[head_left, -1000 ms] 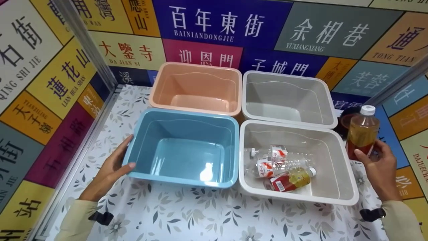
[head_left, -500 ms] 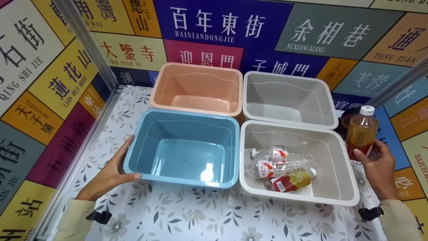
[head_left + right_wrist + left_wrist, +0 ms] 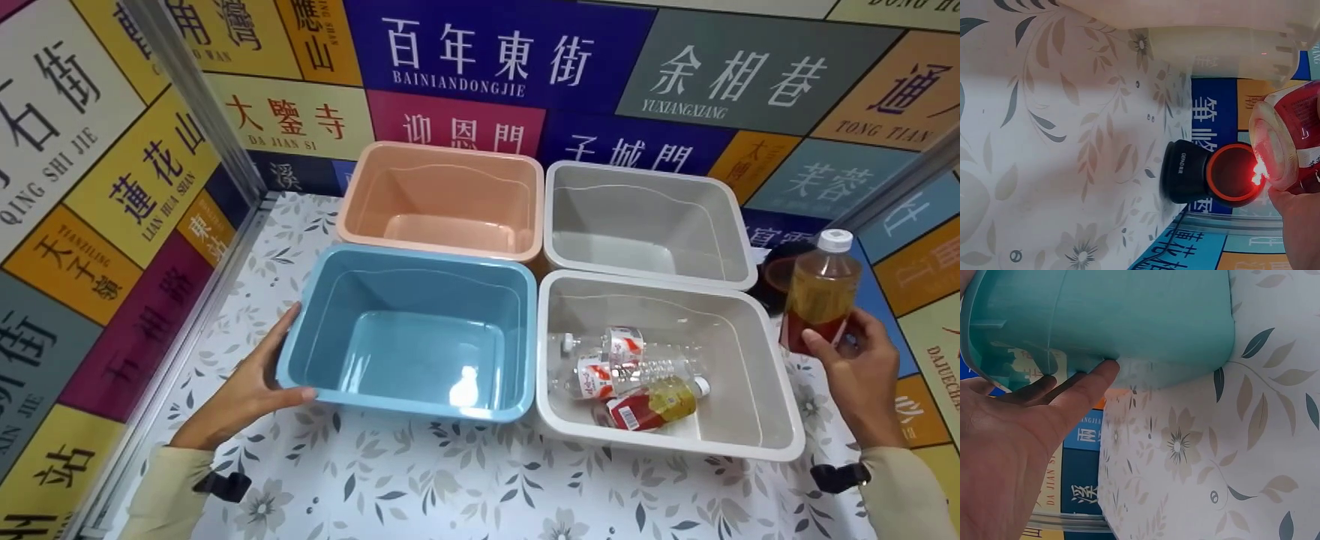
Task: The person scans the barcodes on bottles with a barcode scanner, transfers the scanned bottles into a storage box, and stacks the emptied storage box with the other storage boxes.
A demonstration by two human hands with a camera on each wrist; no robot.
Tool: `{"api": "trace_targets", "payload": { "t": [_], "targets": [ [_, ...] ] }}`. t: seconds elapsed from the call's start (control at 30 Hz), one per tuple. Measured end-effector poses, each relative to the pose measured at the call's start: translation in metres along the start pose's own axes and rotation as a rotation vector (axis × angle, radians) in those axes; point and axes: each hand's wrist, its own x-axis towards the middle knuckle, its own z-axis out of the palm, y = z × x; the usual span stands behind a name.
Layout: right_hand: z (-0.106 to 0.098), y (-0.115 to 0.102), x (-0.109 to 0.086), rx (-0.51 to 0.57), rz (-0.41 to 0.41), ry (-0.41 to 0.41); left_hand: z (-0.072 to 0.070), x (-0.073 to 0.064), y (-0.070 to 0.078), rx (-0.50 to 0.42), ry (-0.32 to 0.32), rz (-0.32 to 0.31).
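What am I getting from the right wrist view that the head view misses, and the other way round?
Only the right wrist view: the underside of the held bottle, and the cable by the black device.

Only the head view: the bottle's white cap, the left grip at the blue bin, the peach bin, and the bottles lying in the front right bin.

Both: the held bottle, the right grip, the black device, the leaf-patterned table cover and the lettered wall.
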Motion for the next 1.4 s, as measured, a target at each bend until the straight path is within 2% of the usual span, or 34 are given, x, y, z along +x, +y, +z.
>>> {"api": "trace_targets", "payload": {
  "t": [0.2,0.47,0.77,1.03,1.2,1.4],
  "targets": [
    [-0.003,-0.011,0.001,0.036,-0.037,0.003,-0.001,-0.001,-0.001,0.005,0.005,-0.013],
    [-0.005,-0.026,0.001,0.038,-0.077,-0.046,-0.001,-0.001,0.000,0.025,0.020,-0.019],
    [-0.006,-0.036,0.001,-0.004,-0.139,-0.022,0.000,0.000,-0.001,0.015,0.022,-0.014],
    [-0.007,-0.046,0.000,-0.051,-0.206,-0.056,0.000,0.001,-0.001,-0.015,0.008,-0.012],
    [-0.004,-0.054,0.001,-0.079,-0.230,-0.034,0.000,0.001,-0.002,-0.025,0.007,-0.012],
    [-0.003,-0.062,0.002,-0.058,-0.274,-0.045,0.001,0.001,-0.002,-0.022,0.014,-0.016]
  ]
}}
